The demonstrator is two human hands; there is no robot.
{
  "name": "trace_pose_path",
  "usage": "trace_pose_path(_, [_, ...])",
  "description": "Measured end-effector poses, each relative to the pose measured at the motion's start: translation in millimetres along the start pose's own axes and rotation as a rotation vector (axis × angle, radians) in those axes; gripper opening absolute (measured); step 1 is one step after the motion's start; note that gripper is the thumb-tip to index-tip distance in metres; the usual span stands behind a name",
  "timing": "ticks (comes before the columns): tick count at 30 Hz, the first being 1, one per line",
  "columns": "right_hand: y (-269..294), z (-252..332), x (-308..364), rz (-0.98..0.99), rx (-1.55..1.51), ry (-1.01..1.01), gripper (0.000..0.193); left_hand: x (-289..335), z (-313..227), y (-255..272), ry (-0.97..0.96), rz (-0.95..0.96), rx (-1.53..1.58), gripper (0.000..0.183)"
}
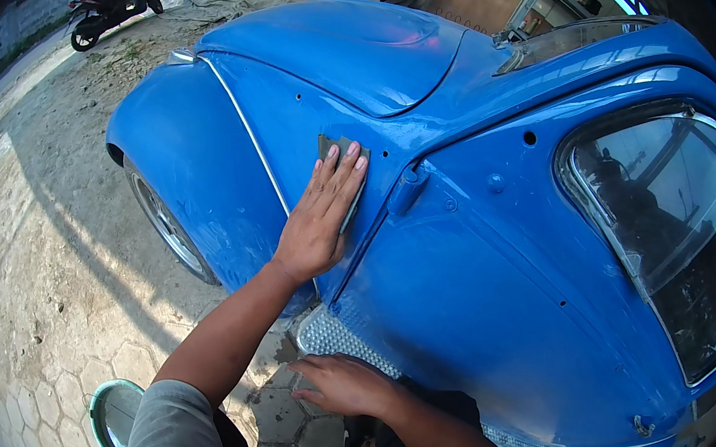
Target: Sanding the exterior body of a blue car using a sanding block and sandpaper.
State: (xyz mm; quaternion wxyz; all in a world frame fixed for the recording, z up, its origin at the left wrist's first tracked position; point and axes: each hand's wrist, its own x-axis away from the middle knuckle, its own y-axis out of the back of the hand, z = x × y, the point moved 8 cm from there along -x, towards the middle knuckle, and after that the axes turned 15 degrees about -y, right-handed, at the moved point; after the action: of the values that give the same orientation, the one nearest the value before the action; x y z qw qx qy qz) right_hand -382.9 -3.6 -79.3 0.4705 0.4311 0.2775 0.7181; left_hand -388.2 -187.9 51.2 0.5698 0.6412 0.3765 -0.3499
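The left hand (317, 219) lies flat, fingers together and extended, pressing a small grey-green sanding sheet (341, 156) against the blue car body (474, 298) just ahead of the door hinge (407, 189), between the front wing (180, 156) and the door; the sheet's long axis runs with the fingers, up and to the right. The sheet appears thin, light and flexible, so it is best controlled by flat palm and fingertip pressure rather than an edge pinch. The right hand (347, 386), fingers loosely spread, rests on the ribbed running board (336, 338) and holds nothing.
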Motion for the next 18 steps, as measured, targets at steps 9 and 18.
trace_pose_path(9, [-1.4, -1.8, 0.6, -0.012, -0.017, 0.005, 0.057, -39.2, -5.5, 0.6, 0.017, -0.066, -0.071, 0.093])
trace_pose_path(18, [-1.7, -4.8, -0.4, 0.026, 0.019, -0.020, 0.061, 36.1, 40.6, 0.3, 0.273, -0.310, 0.013, 0.080])
